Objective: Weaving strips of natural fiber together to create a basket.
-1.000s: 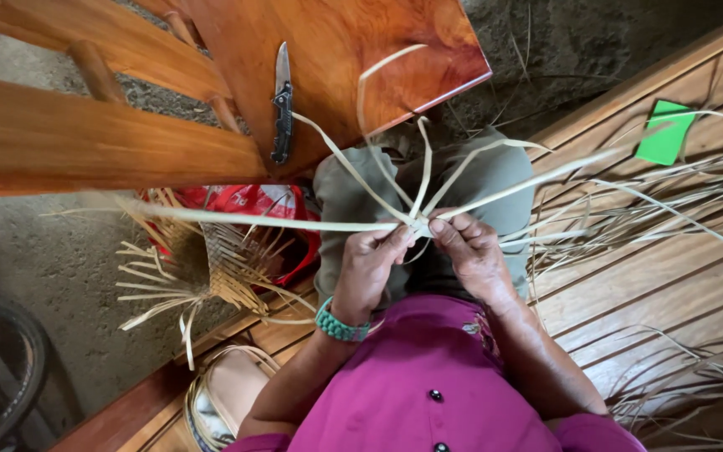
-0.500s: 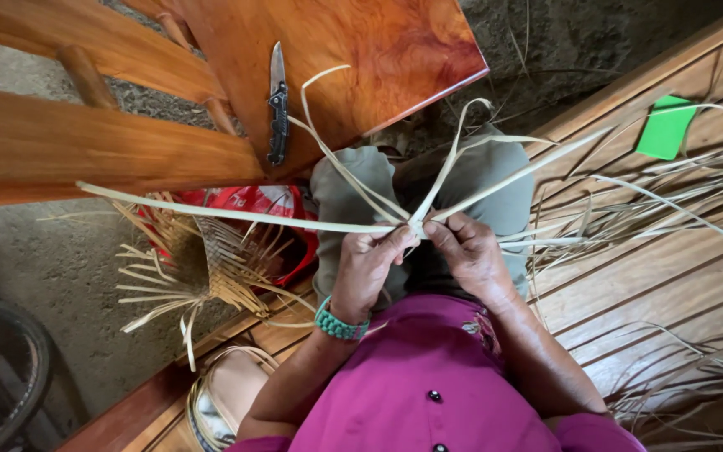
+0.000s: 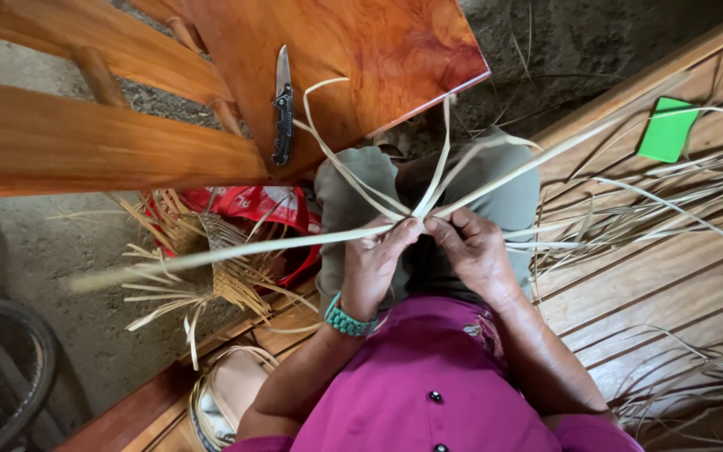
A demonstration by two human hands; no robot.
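Palm strips [image 3: 428, 197] have swung leftward while the left hand [image 3: 376, 266] and right hand [image 3: 477, 251] keep pinching their crossing, weaving continuing

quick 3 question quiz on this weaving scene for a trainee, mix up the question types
1. True or false: both hands pinch the pale strips at the spot where they cross.
2. Multiple choice: the folding knife lies on A) the wooden table B) the plank floor C) the person's lap.
3. Which wrist wears the turquoise bracelet?

Key
1. True: the left hand and the right hand meet fingertip to fingertip at the crossing.
2. A
3. The left wrist.
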